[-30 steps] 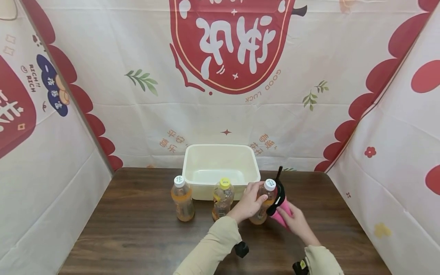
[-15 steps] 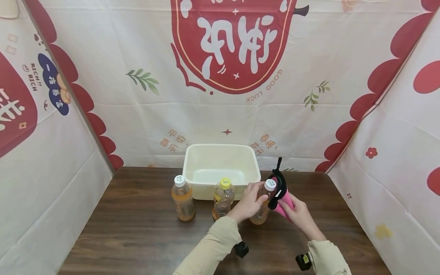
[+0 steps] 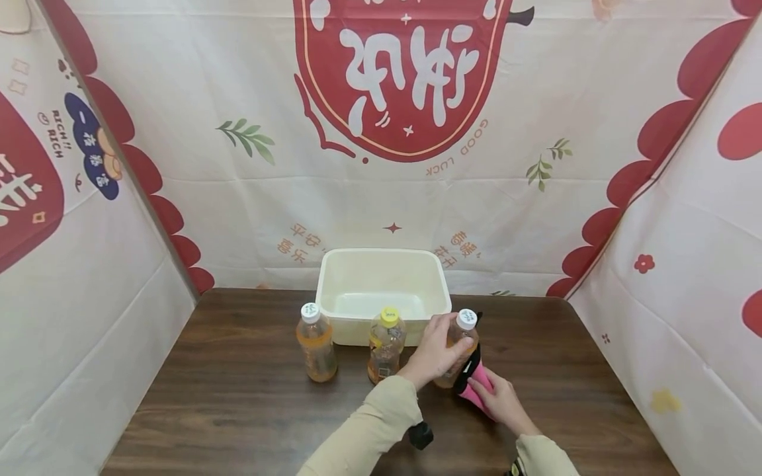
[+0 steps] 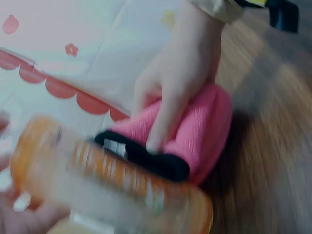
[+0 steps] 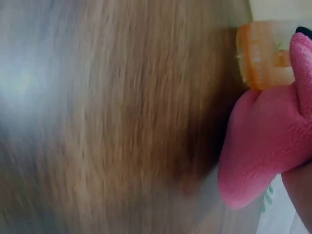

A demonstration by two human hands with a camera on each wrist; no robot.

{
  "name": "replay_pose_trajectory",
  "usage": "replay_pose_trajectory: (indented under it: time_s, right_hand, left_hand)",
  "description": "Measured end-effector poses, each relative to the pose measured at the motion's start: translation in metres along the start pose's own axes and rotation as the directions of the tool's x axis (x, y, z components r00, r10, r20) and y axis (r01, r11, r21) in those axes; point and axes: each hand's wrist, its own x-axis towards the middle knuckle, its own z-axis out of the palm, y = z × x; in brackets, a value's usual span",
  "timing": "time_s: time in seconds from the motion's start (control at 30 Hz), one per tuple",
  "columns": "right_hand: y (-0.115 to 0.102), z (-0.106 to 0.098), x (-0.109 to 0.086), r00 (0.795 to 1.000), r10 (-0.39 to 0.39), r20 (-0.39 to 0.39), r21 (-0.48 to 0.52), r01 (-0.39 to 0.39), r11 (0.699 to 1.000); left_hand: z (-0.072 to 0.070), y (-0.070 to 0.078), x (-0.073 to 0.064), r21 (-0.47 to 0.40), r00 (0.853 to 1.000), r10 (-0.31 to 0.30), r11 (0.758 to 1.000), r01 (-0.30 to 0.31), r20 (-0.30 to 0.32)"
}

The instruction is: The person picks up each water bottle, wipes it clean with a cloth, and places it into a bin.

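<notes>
In the head view, my left hand [image 3: 433,347] grips the upper part of a clear plastic bottle [image 4: 112,175] with a white cap and an orange label. My right hand [image 3: 501,400] pinches a pink plush pouch [image 4: 209,131] with a black rim, thumb on the outside near the rim. The pouch's black edge lies right against the lower right side of the bottle, its pink body slanting down toward the right. The left wrist view is blurred; there the rim overlaps the bottle's side.
A yellow-capped bottle [image 3: 387,347] and another white-capped bottle [image 3: 317,347] stand to the left on the brown wooden table [image 3: 250,410]. Behind them sits a cream rectangular bin [image 3: 357,334]. Printed cloth walls [image 3: 381,205] enclose the table's back and sides.
My right hand has drawn the pouch down along the bottle and toward me, from beside the cap to low on its side. The left hand keeps its grip on the bottle.
</notes>
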Motion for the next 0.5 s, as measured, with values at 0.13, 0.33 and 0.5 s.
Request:
replay_pose_trajectory:
  time_s: [0.13,0.33,0.5]
  right_hand:
    - [-0.005,-0.001,-0.013,1.0,-0.006,0.001,0.02,0.006,1.0]
    - [-0.007,-0.018,-0.017,0.997,-0.01,-0.08,0.0,0.01,1.0]
    - [-0.028,-0.047,0.001,0.99,-0.072,-0.125,0.02,0.075,0.997]
  left_hand:
    - [0.004,0.005,0.0,-0.041,0.994,-0.061,0.997,0.058,-0.094]
    - [-0.003,0.001,0.003,-0.027,0.998,0.041,0.999,-0.043,-0.056]
    - [-0.01,0.0,0.003,-0.011,0.997,0.063,0.998,-0.062,0.044]
